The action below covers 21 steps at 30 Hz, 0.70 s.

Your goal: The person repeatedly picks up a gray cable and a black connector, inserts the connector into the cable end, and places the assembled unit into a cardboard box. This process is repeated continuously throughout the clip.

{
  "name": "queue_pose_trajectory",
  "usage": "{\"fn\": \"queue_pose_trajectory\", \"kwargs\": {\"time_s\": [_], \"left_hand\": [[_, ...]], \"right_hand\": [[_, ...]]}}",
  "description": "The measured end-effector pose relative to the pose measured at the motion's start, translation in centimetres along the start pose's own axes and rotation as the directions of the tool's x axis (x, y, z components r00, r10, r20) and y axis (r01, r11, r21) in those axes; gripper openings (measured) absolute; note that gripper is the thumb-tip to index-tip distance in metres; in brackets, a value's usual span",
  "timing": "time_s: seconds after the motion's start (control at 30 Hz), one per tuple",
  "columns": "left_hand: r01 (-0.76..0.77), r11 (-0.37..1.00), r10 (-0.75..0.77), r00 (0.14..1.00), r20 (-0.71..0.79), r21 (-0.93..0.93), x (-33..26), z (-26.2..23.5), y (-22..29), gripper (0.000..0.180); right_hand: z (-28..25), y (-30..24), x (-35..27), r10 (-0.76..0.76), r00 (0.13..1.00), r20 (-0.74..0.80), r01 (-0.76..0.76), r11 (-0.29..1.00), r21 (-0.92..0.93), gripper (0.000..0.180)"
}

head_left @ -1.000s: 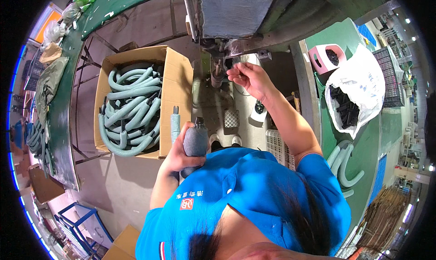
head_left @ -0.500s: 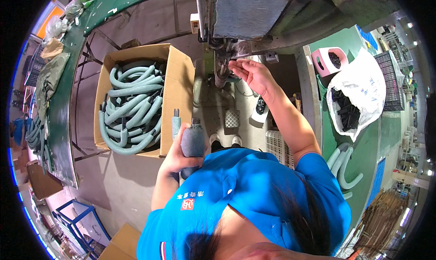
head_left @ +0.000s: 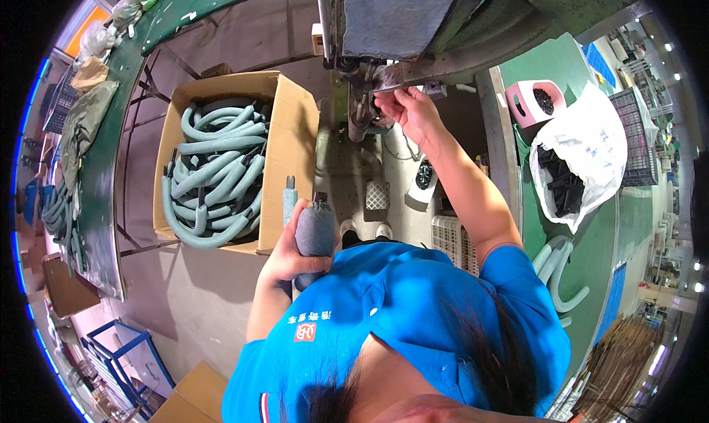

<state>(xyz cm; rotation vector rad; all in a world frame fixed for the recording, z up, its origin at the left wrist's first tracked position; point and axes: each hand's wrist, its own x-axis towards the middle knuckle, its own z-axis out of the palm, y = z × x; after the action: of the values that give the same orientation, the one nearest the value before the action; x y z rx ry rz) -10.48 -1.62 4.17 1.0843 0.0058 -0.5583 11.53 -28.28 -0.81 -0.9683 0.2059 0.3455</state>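
Observation:
My left hand (head_left: pixel 283 255) is wrapped round a grey-green foam-covered tube (head_left: pixel 315 229), held upright in front of my shirt, with a dark tip at its top. Just left of it stands a thinner foam-covered end (head_left: pixel 290 203), also with a dark tip; whether it is the same tube I cannot tell. My right hand (head_left: pixel 413 114) reaches up to the working end (head_left: pixel 360 107) of a heavy green machine (head_left: pixel 399 21). Its fingers are bent together in a pinch beside the metal parts; anything between them is hidden.
A cardboard box (head_left: pixel 297 146) of bent foam-covered tubes stands at the left. On the right-hand green table (head_left: pixel 528 201) lie a pink bin (head_left: pixel 523 105), a white sack (head_left: pixel 602 139) of black pieces and more tubes (head_left: pixel 565 283). A foot pedal (head_left: pixel 377 195) sits under the machine.
My right hand has moved slightly up against the machine's working end, and its outstretched fingers have drawn together. My left hand and the tube have hardly moved.

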Motion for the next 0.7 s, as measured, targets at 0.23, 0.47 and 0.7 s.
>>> {"fn": "queue_pose_trajectory", "kwargs": {"time_s": [0.23, 0.47, 0.7], "left_hand": [[0.028, 0.998, -0.028, 1.0, 0.01, -0.051, -0.7, 0.7, 0.6, 0.081], [0.05, 0.994, -0.061, 0.991, -0.119, -0.095, -2.4, 0.3, -0.1, 0.085], [0.044, 0.995, -0.054, 0.991, -0.121, -0.085, -2.5, 0.3, 0.0, 0.085]], "right_hand": [[2.5, 1.4, 6.2, -0.058, 0.938, -0.341, 0.046, 0.998, -0.043, 0.011], [-5.2, 3.6, 10.7, -0.036, 0.95, -0.309, 0.045, 0.999, 0.021, 0.013], [-5.3, 6.6, 6.2, 0.102, 0.951, -0.292, -0.184, 0.945, -0.269, 0.017]]}}
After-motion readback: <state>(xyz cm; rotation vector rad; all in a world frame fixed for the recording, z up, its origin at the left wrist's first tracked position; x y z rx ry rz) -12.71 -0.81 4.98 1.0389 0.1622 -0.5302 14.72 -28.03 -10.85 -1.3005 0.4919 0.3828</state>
